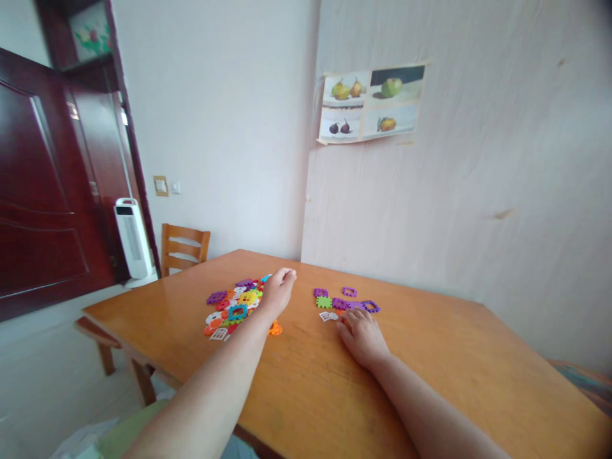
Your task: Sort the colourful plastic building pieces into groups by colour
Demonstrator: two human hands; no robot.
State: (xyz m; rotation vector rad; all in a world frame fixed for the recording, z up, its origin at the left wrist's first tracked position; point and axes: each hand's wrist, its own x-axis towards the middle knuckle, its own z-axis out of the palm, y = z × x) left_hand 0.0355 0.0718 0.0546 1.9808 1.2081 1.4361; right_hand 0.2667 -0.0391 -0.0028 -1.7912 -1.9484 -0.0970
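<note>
My left hand [279, 292] is raised beside the right edge of a heap of colourful plastic building pieces [238, 312]. Its fingers are curled closed, and anything inside them is hidden. My right hand [364, 336] rests palm down on the table with its fingers extended over the near edge of a smaller group of pieces. In that group are a green square piece [324, 302], purple toothed pieces [340, 304], a dark purple frame [370, 306] and a white window piece [326, 316]. A bit of orange shows by the right fingertips. One purple frame [349, 292] lies apart, farther back.
The wooden table [430, 363] meets a wall bearing a fruit poster [373, 102]. A wooden chair [184, 247] stands at the far left side, a bench [98, 331] below the left edge. A white tower appliance [132, 239] is near the dark red door [43, 191].
</note>
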